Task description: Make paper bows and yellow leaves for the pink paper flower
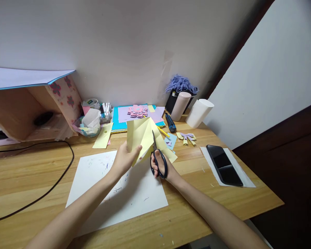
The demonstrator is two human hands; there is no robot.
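Note:
A creased sheet of pale yellow paper (138, 133) is held up above the table, its left side pinched between the thumb and fingers of my left hand (125, 157). My right hand (162, 166) grips black-handled scissors (162, 169), fingers through the loops. The blades point up and away, lying along the yellow paper; whether they are parted I cannot tell. Part of the paper hangs to the right, behind the scissors. Beneath both hands lies a large white sheet (98, 193) with small ink marks.
Behind the hands, a pink paper flower (138, 111) rests on stacked coloured paper (116, 122). A blue utility knife (170, 122), a paper bow (187, 138) and a phone (224, 166) lie to the right. At left are an open box (64, 93) and a black cable (59, 178).

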